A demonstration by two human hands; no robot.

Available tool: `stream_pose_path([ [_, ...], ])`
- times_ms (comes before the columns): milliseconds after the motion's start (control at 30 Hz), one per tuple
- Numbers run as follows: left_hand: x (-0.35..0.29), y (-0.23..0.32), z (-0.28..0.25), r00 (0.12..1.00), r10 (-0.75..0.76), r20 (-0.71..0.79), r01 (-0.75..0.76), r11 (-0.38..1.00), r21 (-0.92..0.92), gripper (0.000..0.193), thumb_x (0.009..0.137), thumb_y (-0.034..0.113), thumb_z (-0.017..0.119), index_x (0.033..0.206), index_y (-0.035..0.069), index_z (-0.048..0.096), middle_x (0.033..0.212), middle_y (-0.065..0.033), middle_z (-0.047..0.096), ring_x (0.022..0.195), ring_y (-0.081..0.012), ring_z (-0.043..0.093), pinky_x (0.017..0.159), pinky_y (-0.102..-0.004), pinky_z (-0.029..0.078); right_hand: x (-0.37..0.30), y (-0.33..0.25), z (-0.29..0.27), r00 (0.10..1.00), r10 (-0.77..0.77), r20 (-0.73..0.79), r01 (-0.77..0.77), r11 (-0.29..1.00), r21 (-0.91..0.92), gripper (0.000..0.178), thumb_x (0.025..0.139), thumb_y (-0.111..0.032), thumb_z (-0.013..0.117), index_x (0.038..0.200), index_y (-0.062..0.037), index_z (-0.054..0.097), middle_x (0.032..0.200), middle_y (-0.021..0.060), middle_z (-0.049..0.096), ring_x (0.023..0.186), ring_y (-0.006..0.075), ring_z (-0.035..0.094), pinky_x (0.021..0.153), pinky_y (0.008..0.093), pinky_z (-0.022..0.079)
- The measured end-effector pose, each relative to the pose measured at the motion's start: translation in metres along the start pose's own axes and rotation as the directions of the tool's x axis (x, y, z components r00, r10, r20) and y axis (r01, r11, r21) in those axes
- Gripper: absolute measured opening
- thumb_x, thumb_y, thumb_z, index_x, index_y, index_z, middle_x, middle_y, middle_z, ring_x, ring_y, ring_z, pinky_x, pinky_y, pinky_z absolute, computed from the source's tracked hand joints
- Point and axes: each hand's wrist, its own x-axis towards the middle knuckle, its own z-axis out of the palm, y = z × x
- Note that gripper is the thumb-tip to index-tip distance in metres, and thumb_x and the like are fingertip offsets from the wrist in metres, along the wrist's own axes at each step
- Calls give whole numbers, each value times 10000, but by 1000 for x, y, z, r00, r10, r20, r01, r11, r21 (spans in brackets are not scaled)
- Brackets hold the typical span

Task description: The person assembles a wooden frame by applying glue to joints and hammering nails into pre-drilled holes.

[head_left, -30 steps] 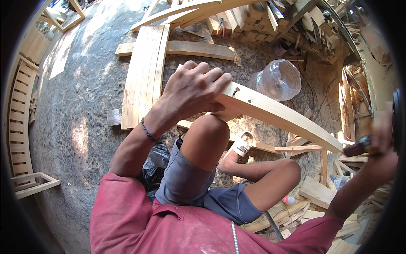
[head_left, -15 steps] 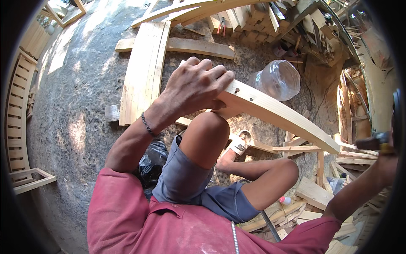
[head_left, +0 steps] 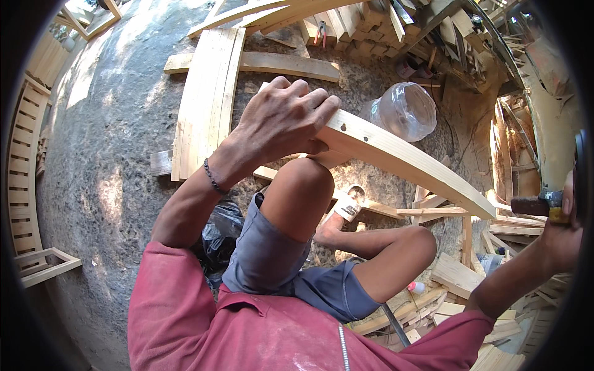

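Observation:
My left hand [head_left: 281, 120] grips the near end of a long curved pale wooden plank [head_left: 408, 161], pressing it down over my raised left knee [head_left: 303, 185]. The plank runs from my hand toward the lower right. My right hand [head_left: 566, 226] is raised at the far right edge of the picture, closed on the dark handle of a hammer [head_left: 538, 204]; the hammer head is cut off by the rim. A thin dark bracelet circles my left wrist.
Flat boards [head_left: 207, 99] lie on the grey concrete floor [head_left: 117, 154] ahead. A clear plastic jar [head_left: 405, 111] lies beyond the plank. Stacked wood offcuts [head_left: 371, 25] fill the back, loose scraps [head_left: 458, 275] the right. A slatted frame [head_left: 21, 185] stands left. A black bag [head_left: 219, 238] sits beside my thigh.
My right hand with the hammer has risen and swung further right toward the picture's edge. My left hand keeps its grip on the plank.

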Motion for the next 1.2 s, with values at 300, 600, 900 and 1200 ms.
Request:
stream_pose_path([
  [300, -4, -1, -4, 997, -23, 72, 21, 1000, 24, 689, 580, 453, 842, 1130, 112, 602, 998, -13, 651, 861, -193, 614, 749, -346, 479, -23, 101, 42, 977, 189, 94, -71, 712, -699, 169, 994, -203, 498, 962, -52, 567, 762, 56, 535, 565, 199, 478, 580, 377, 455],
  [600, 2, 3, 0, 999, 14, 32, -14, 1000, 11, 680, 593, 438, 836, 1135, 106, 594, 1007, -9, 647, 857, -193, 611, 757, -346, 489, -73, 163, 57, 916, 378, 130, -132, 594, -794, 267, 1048, -285, 459, 985, -36, 531, 580, -6, 478, 450, 144, 410, 476, 296, 418],
  [900, -1, -2, -14, 987, 53, 149, -49, 998, -29, 700, 700, 439, 789, 1268, 100, 562, 1100, -62, 638, 1005, -236, 621, 827, -386, 514, -96, 97, 61, 823, 521, -225, -537, 844, -10, 406, 1054, -421, 382, 924, -44, 452, 532, -7, 393, 371, 42, 335, 352, 202, 304],
  [1200, -14, 70, -91, 877, 189, -442, -477, 223, -851, 179, 873, 161, 733, 974, 14, 726, 856, -111, 707, 724, -180, 686, 606, -283, 498, -171, 148, 64, 712, 574, -404, -511, 818, 263, 390, 1054, -417, 382, 955, -46, 444, 541, 0, 373, 359, 54, 313, 337, 212, 302],
])
